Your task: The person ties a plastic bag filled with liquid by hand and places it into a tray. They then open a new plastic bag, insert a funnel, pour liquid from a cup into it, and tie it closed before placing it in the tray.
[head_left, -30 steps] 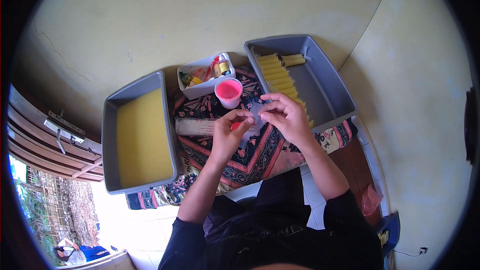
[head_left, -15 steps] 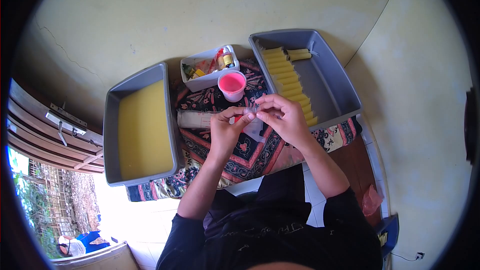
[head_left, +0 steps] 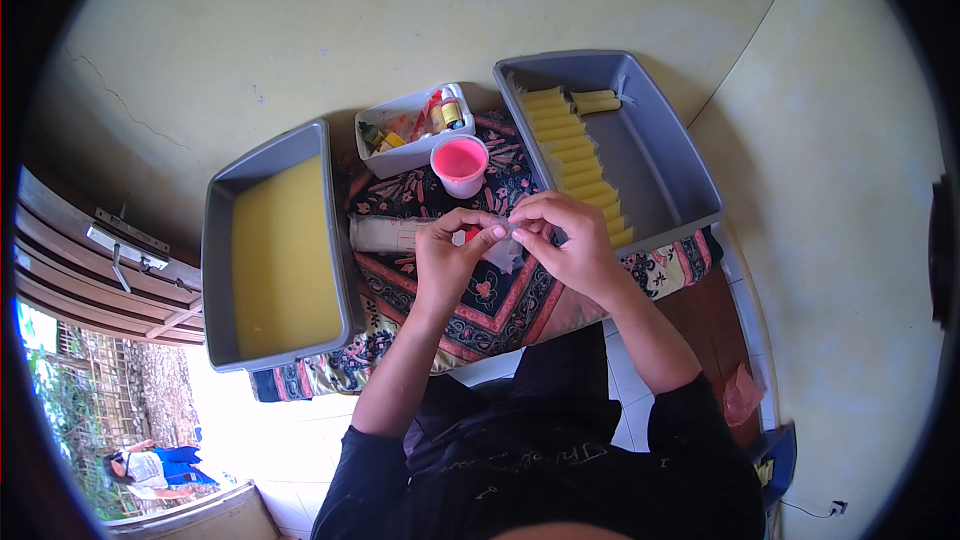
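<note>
My left hand [head_left: 450, 258] and my right hand [head_left: 572, 245] meet over the middle of the cloth-covered table. Thumbs and index fingers of both are pinched on the top edge of a small clear plastic bag [head_left: 503, 256], which hangs below them. Just left of my left hand lies a pack of flat clear plastic bags [head_left: 385, 234]. Behind my hands stands a white cup [head_left: 460, 180] with a pink inside. Yellow filled plastic tubes [head_left: 570, 153] lie in a row inside the grey tray [head_left: 655, 165] on the right.
A second grey tray [head_left: 348, 290] on the left holds yellow liquid [head_left: 285, 260]. At the back, a white box [head_left: 405, 158] contains small bottles and packets. The patterned tablecloth [head_left: 400, 285] covers the table. Through the doorway at lower left, a person [head_left: 155, 468] is outside.
My hands stay pinched on the plastic bag, which now hangs shorter and more bunched beneath them. The view has shifted slightly. The person outside shows more fully.
</note>
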The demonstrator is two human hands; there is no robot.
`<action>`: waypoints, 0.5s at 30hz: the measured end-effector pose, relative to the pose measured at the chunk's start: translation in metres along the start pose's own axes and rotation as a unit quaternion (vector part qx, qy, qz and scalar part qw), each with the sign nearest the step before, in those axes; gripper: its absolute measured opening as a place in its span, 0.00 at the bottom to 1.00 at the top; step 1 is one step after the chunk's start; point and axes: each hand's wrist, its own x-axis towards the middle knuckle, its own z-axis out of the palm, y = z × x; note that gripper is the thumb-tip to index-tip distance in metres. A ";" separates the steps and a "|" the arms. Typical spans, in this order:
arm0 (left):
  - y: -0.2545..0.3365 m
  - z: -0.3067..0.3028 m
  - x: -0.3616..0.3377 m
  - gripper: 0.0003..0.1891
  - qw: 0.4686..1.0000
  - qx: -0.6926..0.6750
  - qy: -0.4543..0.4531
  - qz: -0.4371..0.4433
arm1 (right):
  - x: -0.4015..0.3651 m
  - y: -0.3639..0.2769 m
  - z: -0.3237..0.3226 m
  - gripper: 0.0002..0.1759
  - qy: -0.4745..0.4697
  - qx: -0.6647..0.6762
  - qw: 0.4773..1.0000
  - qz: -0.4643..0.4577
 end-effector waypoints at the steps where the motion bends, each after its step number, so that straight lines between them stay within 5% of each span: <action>1: -0.001 0.000 0.000 0.05 1.000 -0.001 0.000 0.000 | 0.000 0.001 0.000 0.09 -0.001 -0.008 1.000 -0.007; 15: -0.019 -0.014 0.001 0.04 0.999 -0.017 0.028 -0.028 | 0.014 0.025 0.020 0.10 0.021 -0.080 0.994 0.076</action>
